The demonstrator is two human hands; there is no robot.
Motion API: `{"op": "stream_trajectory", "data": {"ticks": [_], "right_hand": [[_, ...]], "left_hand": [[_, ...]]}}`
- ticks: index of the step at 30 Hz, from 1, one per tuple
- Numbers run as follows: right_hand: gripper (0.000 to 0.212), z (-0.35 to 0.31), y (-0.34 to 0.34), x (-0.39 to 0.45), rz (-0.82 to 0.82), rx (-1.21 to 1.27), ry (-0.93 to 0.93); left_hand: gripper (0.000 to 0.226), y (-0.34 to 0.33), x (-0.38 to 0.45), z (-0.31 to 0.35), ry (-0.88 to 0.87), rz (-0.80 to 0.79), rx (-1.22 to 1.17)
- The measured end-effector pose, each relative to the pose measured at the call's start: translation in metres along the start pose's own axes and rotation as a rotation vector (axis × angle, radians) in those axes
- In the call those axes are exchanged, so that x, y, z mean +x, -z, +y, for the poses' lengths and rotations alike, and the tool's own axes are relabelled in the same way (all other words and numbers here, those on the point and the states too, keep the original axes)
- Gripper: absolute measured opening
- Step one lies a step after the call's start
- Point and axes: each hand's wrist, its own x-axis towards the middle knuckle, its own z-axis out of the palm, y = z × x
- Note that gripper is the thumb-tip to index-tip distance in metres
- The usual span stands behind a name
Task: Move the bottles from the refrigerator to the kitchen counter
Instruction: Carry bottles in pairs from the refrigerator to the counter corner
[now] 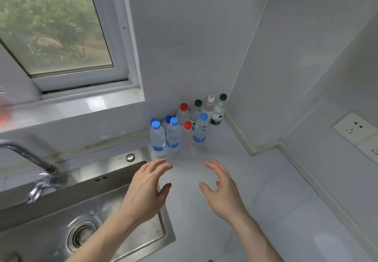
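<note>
Fingers spread and loosely curved, holding nothing, both the left hand [146, 190] and right hand [222, 192] hover over the counter [276, 210], near 10 upright bottles [185, 122] clustered in the corner beside the sink [126, 180].

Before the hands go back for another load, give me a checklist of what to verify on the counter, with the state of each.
1. Left hand holds nothing, fingers loosely spread: ok.
2. Right hand holds nothing: ok.
3. Bottles stand upright in the corner, none tipped: ok.
4. Bare counter left in front of the group for more: ok.
5. Nearest blue-capped bottle stands close to the sink edge: not ok.
6. Bottles left in the refrigerator: cannot tell, out of view.
</note>
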Motion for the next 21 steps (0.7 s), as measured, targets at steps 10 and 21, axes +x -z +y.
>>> {"op": "stream_trajectory", "data": {"ticks": [10,21], "right_hand": [[0.058,0.016,0.05,-0.082,0.151,-0.017,-0.05],[0.057,0.062,0.122,-0.226,0.492,0.116,-0.242]], "left_hand": [[0.048,-0.011,0.001,0.063,-0.178,-0.135,0.014],[0.046,-0.054,-0.027,0.206,-0.598,-0.324,-0.01]]}}
